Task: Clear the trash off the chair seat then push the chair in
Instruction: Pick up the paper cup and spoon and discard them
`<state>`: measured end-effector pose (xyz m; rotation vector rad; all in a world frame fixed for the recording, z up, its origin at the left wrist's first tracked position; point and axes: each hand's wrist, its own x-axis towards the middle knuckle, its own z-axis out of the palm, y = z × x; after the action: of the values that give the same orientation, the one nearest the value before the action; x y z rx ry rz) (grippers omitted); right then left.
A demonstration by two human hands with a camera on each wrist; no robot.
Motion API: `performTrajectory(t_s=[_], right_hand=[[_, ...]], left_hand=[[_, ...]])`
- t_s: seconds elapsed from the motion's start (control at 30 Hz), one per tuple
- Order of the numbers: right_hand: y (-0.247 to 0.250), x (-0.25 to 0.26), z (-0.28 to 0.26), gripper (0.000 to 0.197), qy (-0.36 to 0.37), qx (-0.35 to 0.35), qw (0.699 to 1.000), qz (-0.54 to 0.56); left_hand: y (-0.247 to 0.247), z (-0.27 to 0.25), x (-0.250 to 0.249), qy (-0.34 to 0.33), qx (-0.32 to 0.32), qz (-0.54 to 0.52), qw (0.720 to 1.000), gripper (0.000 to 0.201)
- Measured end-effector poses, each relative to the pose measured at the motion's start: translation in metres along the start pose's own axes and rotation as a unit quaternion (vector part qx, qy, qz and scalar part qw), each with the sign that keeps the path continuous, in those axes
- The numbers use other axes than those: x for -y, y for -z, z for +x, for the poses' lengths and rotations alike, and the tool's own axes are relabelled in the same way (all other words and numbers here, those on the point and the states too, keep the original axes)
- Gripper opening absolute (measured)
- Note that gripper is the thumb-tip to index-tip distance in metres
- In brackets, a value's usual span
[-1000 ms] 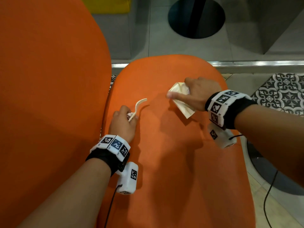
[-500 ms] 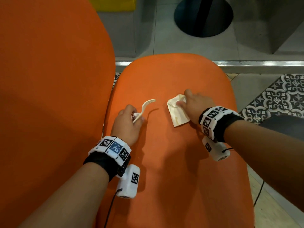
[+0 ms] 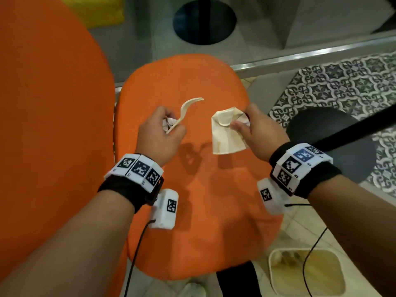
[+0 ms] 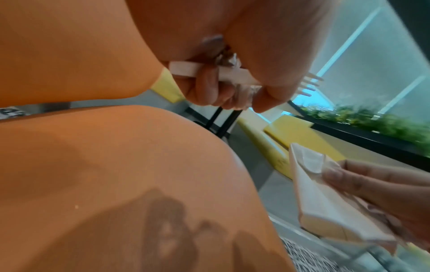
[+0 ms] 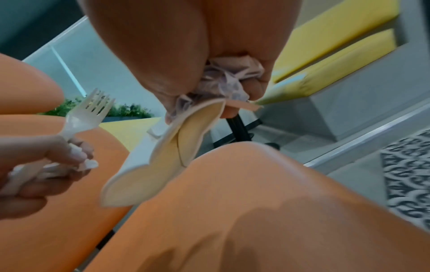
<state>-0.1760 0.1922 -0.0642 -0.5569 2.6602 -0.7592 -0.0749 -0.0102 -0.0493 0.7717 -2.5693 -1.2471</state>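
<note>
Both hands lifted off seat, holding fork, cup.

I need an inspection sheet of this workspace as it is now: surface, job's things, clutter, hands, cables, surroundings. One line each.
Surface: orange chair seat, no trash lying on it.
Job's things: white plastic fork and crumpled paper in left hand; flattened paper cup and crumpled wrapper in right hand.
Clutter: nothing seen.
Hands: left hand and right hand both grip trash above the seat.
Cables: black cables hang from the wrist cameras.
Surroundings: white bin on the floor, patterned tiles, black table base.
</note>
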Motion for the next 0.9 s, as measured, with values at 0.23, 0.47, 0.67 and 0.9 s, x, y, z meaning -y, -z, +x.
performTrajectory(t_s=[0.23, 0.47, 0.67, 0.9], right_hand=[[0.012, -0.072, -0.201, 0.030, -0.147, -0.057, 0.988, 0.006], [-0.030, -0.178, -0.354, 0.037, -0.223, -0.031, 0.971, -0.074], [-0.094, -0.280, -0.388, 0.030, -0.160, -0.014, 0.974, -0.158], [-0.190, -0.366, -0.348, 0.037, -0.151, 0.040, 0.981, -0.119]], left_hand=[[-0.035, -0.140, -0.049, -0.063, 0.188, 0.018, 0.980, 0.016], [-0.140, -0.287, -0.028, -0.095, 0.333, 0.069, 0.936, 0.015], [-0.274, -0.356, 0.039, -0.130, 0.376, 0.116, 0.910, 0.022], [-0.385, -0.363, 0.099, -0.091, 0.371, 0.160, 0.910, 0.039]])
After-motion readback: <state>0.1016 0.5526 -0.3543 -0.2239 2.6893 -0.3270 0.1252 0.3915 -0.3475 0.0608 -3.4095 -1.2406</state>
